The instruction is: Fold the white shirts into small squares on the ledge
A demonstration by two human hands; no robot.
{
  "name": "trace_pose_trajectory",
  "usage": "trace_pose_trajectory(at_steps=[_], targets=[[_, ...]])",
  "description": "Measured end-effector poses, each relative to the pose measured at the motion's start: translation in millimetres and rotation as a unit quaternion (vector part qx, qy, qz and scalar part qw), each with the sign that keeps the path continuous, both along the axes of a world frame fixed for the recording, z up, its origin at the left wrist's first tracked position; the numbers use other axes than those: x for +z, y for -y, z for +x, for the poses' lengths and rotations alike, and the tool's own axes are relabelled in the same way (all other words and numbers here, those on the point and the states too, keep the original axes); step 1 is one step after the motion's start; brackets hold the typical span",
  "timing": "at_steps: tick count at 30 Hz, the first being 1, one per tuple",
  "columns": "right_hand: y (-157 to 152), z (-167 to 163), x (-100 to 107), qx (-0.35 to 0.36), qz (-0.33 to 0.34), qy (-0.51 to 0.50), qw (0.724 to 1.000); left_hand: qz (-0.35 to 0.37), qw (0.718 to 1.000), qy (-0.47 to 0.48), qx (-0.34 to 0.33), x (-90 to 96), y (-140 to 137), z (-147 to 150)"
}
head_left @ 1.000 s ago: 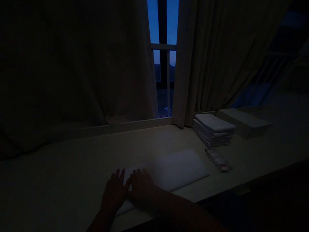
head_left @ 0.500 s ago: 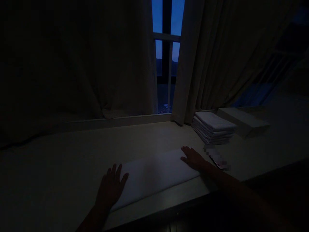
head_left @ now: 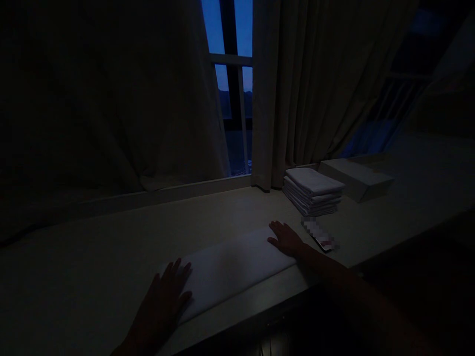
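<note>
A white cloth (head_left: 233, 264), folded into a long flat strip, lies on the pale counter (head_left: 122, 232) near its front edge. My left hand (head_left: 165, 294) rests at the strip's left end, fingers stretched and thumb over the cloth. At the right end my right hand (head_left: 285, 238) lies flat with its fingers spread. Neither hand grips the cloth. Beyond my right hand, a stack of folded white cloths (head_left: 313, 190) stands by the curtain. Between that stack and my right arm lies a flat phone-like object (head_left: 319, 235), its face blurred out.
A pale box (head_left: 356, 178) stands right of the stack. Long curtains (head_left: 297, 89) hang behind the counter, parted at a barred window (head_left: 233, 99) with a dusky sky. The room is very dark, and the counter's front edge runs across below my hands.
The view has turned slightly right, so everything appears shifted left. Both hands stay at the ends of the cloth; my left hand seems lower and tilted a little more.
</note>
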State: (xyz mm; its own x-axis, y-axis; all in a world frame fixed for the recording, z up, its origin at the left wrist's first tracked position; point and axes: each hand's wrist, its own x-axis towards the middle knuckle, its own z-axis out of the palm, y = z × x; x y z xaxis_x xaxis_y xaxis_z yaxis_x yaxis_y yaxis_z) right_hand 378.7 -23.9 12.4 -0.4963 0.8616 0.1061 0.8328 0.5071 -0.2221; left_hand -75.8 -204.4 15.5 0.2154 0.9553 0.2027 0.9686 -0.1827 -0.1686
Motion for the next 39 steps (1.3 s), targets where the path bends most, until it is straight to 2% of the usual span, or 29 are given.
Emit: trace_pose_trajectory(at_steps=[5, 8, 11, 14, 17, 19, 22, 26, 30, 33, 35, 37, 39], targets=[[0.5, -0.4, 0.6, -0.003, 0.007, 0.0, 1.0, -0.03, 0.999, 0.018, 0.007, -27.0, 34.0, -20.8], [1.0, 0.0, 1.1, 0.003, 0.005, 0.001, 1.0, -0.035, 0.999, 0.01, 0.007, -24.4, 33.8, -14.9], [1.6, 0.6, 1.2, 0.005, 0.01, -0.004, 1.0, -0.036, 0.999, 0.018, -0.006, -5.4, 15.3, 26.4], [1.7, 0.1, 1.5, -0.001, 0.005, -0.001, 1.0, -0.051, 0.996, 0.05, -0.049, 11.6, -13.8, 91.9], [1.2, -0.8, 0.9, 0.001, -0.007, 0.011, 1.0, -0.062, 0.992, 0.077, -0.082, 11.5, -38.8, 146.1], [0.0, -0.1, 0.2, -0.001, -0.005, 0.016, 1.0, -0.053, 0.992, 0.088, -0.079, 3.2, -47.1, 164.2], [-2.8, 3.0, 2.7, 0.004, 0.003, 0.027, 1.0, -0.03, 0.993, 0.092, -0.072, -8.4, -48.1, 169.5], [1.2, -8.2, 17.1, 0.01, 0.05, 0.04, 0.998, -0.023, 0.993, 0.083, -0.075, -7.6, -43.7, 167.0], [39.2, -68.2, 22.4, 0.022, 0.09, -0.004, 0.996, -0.036, 0.994, 0.079, -0.073, -4.3, -44.2, 168.8], [80.5, -121.7, 11.0, 0.128, 0.035, -0.041, 0.99, -0.06, 0.993, 0.062, -0.085, -8.4, -46.3, 168.2], [98.9, -138.1, 4.3, 0.127, 0.016, -0.061, 0.99, -0.074, 0.992, 0.054, -0.089, -11.5, -47.4, 166.8], [104.8, -131.7, 3.7, 0.117, 0.016, -0.074, 0.99, -0.078, 0.992, 0.056, -0.085, -12.0, -47.7, 165.7], [100.5, -107.6, 8.9, 0.109, 0.02, -0.075, 0.991, -0.072, 0.992, 0.065, -0.08, -9.7, -47.2, 165.5]])
